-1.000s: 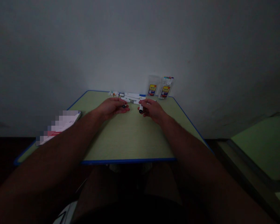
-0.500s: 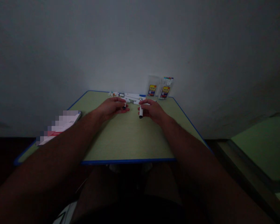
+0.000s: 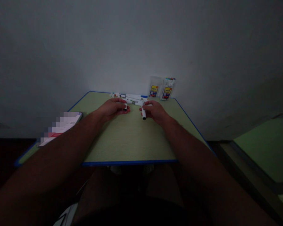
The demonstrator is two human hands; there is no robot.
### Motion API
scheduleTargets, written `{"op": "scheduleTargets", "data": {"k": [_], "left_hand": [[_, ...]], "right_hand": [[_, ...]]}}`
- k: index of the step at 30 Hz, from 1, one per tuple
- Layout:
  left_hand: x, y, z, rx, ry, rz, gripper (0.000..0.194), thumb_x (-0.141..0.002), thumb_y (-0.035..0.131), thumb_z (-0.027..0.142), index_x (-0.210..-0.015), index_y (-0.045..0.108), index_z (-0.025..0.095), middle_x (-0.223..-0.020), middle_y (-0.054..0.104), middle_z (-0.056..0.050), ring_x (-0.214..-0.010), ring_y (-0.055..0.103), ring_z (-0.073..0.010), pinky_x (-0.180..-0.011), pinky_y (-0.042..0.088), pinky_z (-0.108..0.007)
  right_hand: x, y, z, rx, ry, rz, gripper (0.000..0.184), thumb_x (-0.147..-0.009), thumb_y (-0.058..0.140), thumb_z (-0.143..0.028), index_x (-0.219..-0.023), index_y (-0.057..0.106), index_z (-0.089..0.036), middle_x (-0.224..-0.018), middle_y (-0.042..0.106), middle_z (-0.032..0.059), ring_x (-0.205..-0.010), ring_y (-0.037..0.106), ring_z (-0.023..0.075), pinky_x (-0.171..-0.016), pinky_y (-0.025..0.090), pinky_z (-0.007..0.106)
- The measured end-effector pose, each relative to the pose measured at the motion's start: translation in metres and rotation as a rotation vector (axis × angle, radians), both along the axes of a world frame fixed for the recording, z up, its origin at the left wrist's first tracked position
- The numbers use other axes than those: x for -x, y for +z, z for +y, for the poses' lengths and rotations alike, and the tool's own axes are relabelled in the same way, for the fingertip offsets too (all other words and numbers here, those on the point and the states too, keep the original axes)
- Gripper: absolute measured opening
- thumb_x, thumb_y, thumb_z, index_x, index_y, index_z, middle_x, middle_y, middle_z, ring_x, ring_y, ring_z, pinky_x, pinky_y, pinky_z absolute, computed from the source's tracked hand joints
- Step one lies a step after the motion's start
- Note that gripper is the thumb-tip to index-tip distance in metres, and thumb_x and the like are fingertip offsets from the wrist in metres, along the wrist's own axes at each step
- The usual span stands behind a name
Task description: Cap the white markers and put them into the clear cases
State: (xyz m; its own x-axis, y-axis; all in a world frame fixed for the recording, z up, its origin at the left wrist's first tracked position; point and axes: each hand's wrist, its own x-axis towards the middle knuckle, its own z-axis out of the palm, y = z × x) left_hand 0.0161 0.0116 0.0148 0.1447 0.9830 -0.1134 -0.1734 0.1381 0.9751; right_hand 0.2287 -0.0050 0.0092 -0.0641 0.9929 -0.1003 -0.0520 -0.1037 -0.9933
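Note:
My left hand (image 3: 113, 107) is closed, with thumb and fingers pinching a short white piece with a dark end, which looks like a marker cap (image 3: 125, 108). A little to the right, my right hand (image 3: 154, 110) grips a white marker (image 3: 143, 113) whose dark end points down toward me. The fingers cover the marker's far end. A gap of bare tabletop separates the two hands. Just beyond them lies a loose pile of several white markers (image 3: 133, 97), partly hidden by my fingers.
Against the wall, a clear pouch (image 3: 153, 89) with a yellow label stands beside another pouch (image 3: 167, 90) holding colour-tipped markers. A booklet (image 3: 63, 125), partly pixelated, lies on the left of the pale table (image 3: 129, 141), which has a blue edge. My legs are under the table.
The marker in my right hand has tilted slightly, its dark end swinging a little to the right. My left hand has barely moved.

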Motion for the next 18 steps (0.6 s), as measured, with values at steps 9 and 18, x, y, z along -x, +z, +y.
{"op": "scheduleTargets", "data": {"k": [9, 18], "left_hand": [[-0.0005, 0.0006, -0.0002, 0.001, -0.019, 0.036, 0.019, -0.078, 0.062, -0.006, -0.083, 0.061, 0.013, -0.081, 0.073, -0.011, -0.064, 0.068, -0.0146, -0.065, 0.059, -0.028], [0.0013, -0.0042, 0.0053, -0.030, -0.010, 0.056, 0.017, -0.074, 0.065, -0.004, -0.078, 0.062, 0.013, -0.078, 0.071, -0.009, -0.066, 0.068, -0.0154, -0.068, 0.058, -0.030]], "right_hand": [[-0.0002, 0.0015, 0.0013, -0.009, 0.018, -0.059, 0.013, -0.085, 0.062, -0.007, -0.093, 0.059, -0.017, -0.084, 0.072, 0.0055, -0.053, 0.061, 0.0113, -0.049, 0.051, 0.025], [-0.0016, -0.0006, 0.0038, -0.028, 0.004, -0.101, 0.012, -0.086, 0.060, -0.008, -0.095, 0.062, -0.016, -0.089, 0.073, 0.0055, -0.055, 0.061, 0.0099, -0.050, 0.048, 0.023]]}}
